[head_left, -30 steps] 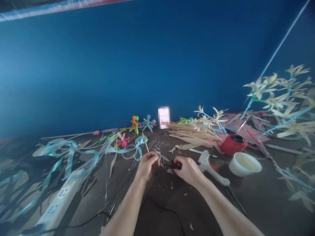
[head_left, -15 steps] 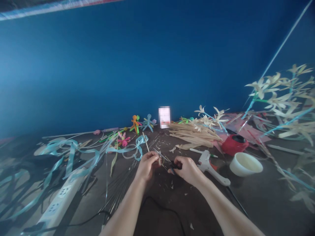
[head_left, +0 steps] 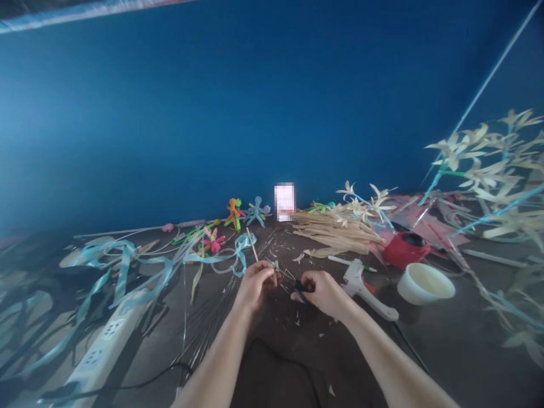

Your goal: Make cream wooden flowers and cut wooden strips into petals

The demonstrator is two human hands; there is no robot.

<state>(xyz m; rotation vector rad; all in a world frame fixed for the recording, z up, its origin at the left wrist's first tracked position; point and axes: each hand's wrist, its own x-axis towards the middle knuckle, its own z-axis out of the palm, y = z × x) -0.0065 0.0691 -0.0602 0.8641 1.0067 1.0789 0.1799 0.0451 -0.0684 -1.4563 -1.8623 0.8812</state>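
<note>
My left hand [head_left: 256, 284] is closed, thumb against fingers, on a thin pale strip [head_left: 252, 245] that looks like dried husk. One end of the strip sticks up past the fingers, and another pale end shows below the thumb. My right hand [head_left: 325, 293] grips small scissors [head_left: 300, 288] by their dark handles. Their thin blades point left toward the left fingers, close to the pale material; whether they touch it is hard to tell. Small pale scraps [head_left: 297, 323] lie on the dark table [head_left: 280, 368] below the hands.
To the right lie a white glue gun [head_left: 369, 297], a white bowl [head_left: 425, 284] and a red container [head_left: 406, 250]. Behind is a pile of dried husks [head_left: 335, 231]. Pale flowers [head_left: 459, 150] rise at right. Blue ribbon [head_left: 125, 263], thin wires [head_left: 206, 323] and a power strip [head_left: 102, 351] lie left.
The scissor blades have shifted slightly and look a little wider apart beside the left fingers. Both hands stay in almost the same place.
</note>
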